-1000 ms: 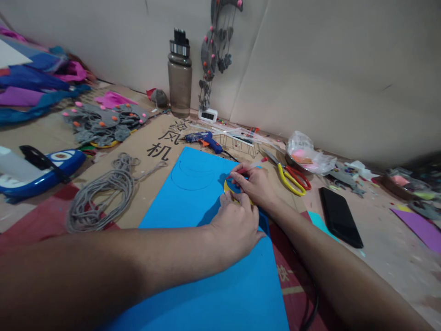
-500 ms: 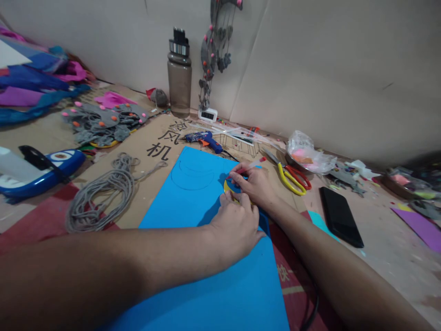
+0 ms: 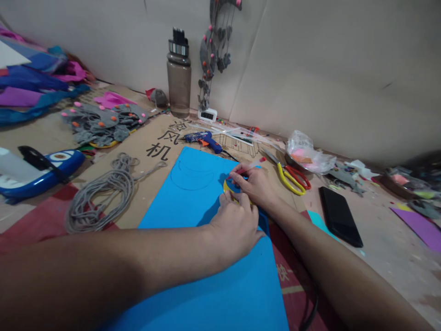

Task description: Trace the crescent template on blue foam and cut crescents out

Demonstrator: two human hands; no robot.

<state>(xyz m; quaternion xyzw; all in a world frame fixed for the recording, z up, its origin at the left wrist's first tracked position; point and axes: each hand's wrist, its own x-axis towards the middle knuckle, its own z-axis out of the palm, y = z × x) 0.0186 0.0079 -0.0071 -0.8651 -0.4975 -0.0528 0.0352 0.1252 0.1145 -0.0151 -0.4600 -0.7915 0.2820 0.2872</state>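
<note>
A large blue foam sheet (image 3: pixel 206 257) lies in front of me with curved pen lines drawn near its far end. My left hand (image 3: pixel 236 227) presses its fingertips down on a yellow-rimmed round template (image 3: pixel 228 187) that rests on the sheet. My right hand (image 3: pixel 255 184) is closed in a pinch on a red-tipped pen (image 3: pixel 248 168), its tip at the template's far edge. Both hands touch each other over the template, which they mostly hide.
Yellow-and-red scissors (image 3: pixel 292 177), a black phone (image 3: pixel 339 216), a blue glue gun (image 3: pixel 204 139), a coil of grey cord (image 3: pixel 99 193), a brown bottle (image 3: pixel 179 78), grey felt shapes (image 3: pixel 99 122) and a plastic bag (image 3: pixel 306 151) surround the sheet. A wall stands close behind.
</note>
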